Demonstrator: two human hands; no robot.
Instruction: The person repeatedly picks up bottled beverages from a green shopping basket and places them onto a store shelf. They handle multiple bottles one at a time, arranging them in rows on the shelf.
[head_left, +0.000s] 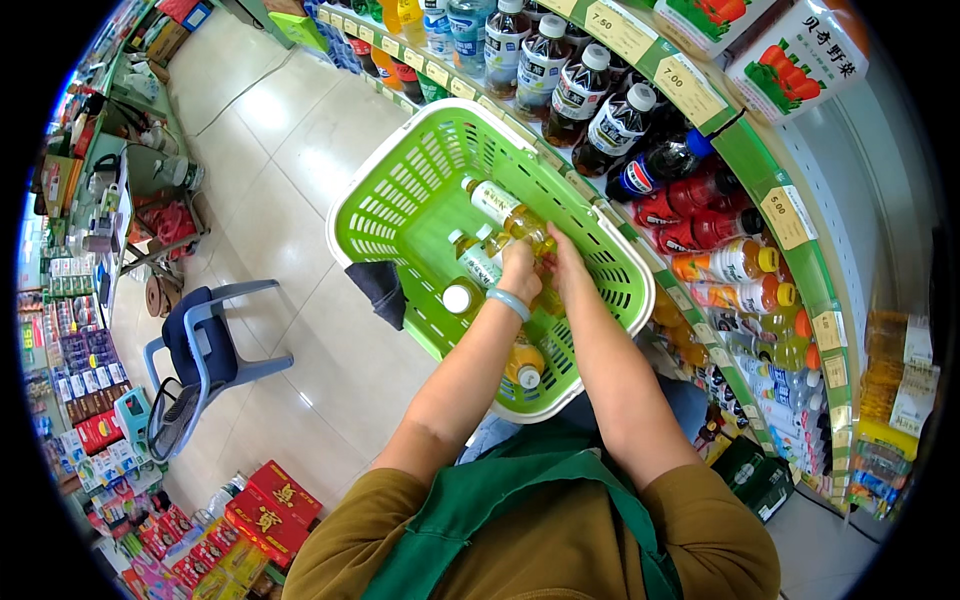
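Note:
Both my hands are inside a green plastic shopping basket (405, 217) with a white rim. My left hand (521, 270), with a pale bangle at its wrist, grips the lower part of a plastic drink bottle (495, 201) with yellow liquid and a white cap. Close beside it on the right, my right hand (564, 262) touches the bottles at the same spot; its fingertips are partly hidden. Several more yellow drink bottles (463, 297) lie or stand in the basket around my hands. A dark grey cloth (377, 292) hangs over the basket's left rim.
Right of the basket, shelves (690, 86) with price tags hold rows of drink bottles (592, 82). A blue plastic chair (206, 330) stands on the tiled floor at the left. Red boxes (274, 510) sit at the lower left, near shelves of packaged goods (90, 375).

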